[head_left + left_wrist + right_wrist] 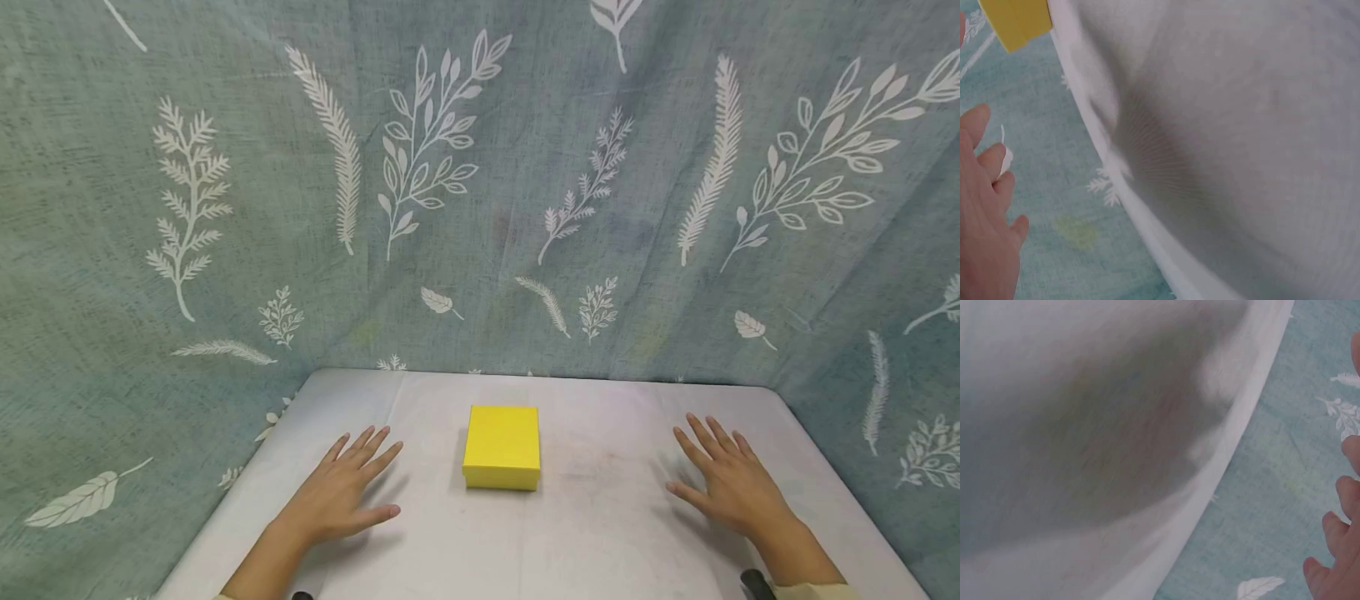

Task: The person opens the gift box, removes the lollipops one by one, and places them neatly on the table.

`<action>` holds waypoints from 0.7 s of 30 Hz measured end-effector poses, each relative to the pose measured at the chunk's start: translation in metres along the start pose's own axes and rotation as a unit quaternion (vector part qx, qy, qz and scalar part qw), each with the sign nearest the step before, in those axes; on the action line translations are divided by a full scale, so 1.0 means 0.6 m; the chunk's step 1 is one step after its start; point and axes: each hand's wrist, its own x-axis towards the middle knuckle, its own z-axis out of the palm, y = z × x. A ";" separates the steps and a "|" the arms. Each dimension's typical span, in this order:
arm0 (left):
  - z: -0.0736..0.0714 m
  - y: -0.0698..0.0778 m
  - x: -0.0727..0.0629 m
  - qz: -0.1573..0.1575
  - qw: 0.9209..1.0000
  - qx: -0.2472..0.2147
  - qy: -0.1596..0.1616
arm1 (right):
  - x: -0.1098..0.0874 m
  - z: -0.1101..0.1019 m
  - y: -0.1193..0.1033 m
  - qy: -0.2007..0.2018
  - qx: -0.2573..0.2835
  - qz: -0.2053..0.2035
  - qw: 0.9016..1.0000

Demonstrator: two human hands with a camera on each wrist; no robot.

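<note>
Leaf-print blue-green cloth [495, 208] behind a white table [607, 517]

Closed in on the far side by a grey-green hanging cloth [495, 175], printed with white leafy sprays [431, 142], feathery fronds [347, 167] and loose leaves [437, 302] — and likewise to the left and right. Greener at the left, bluer toward the right, lightly creased. Furnished with a white-covered table [600, 533], rounded at the far corners — smudged faintly right of centre, lit softly.
</note>
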 end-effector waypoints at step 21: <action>0.015 0.005 0.033 -0.043 0.999 -0.025 -0.006 | 0.042 0.002 -0.038 0.002 0.048 0.016 0.999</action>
